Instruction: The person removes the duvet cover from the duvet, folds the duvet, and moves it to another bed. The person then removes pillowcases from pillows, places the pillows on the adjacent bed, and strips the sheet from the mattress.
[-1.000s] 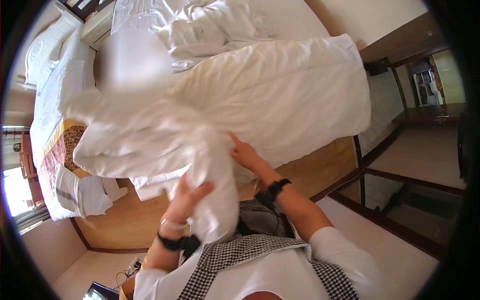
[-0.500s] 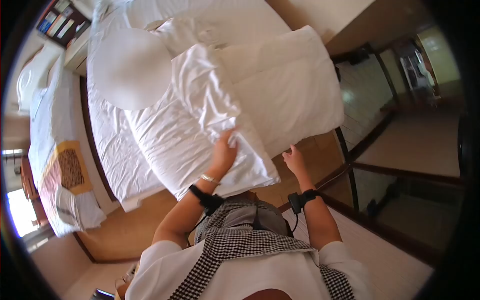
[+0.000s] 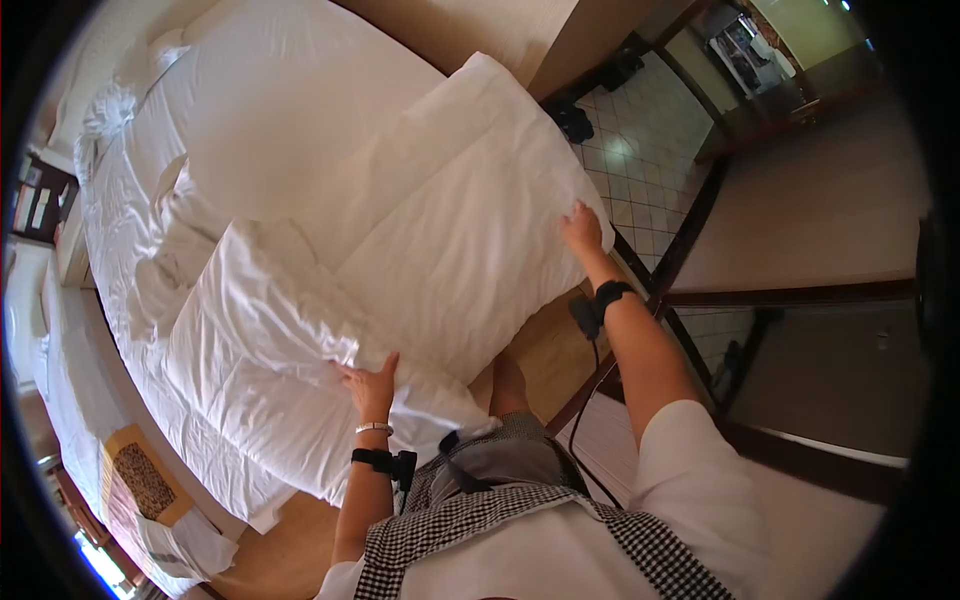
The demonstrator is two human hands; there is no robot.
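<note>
A thick white duvet [image 3: 440, 230] lies across the bed, its near left part folded over on itself. My left hand [image 3: 370, 385] rests on this folded part with thumb and fingers spread. Farther right, my right hand [image 3: 583, 232] touches the duvet's right edge, its fingers bent against the cloth; whether they pinch it is too small to tell. A white sheet [image 3: 330, 40] covers the mattress beyond, with rumpled white cloth [image 3: 165, 250] at the left.
Another bed with a patterned runner [image 3: 145, 475] stands at the far left. A wooden cabinet [image 3: 500, 30] is beyond the bed. Dark-framed glass panels [image 3: 820, 370] stand at the right, near a tiled floor [image 3: 630, 160]. Black straps with a cable are on my forearms.
The view has turned to the right. My right hand has gone from beside the bed to the duvet's right edge. My left hand has opened out on the folded part, which now lies flatter.
</note>
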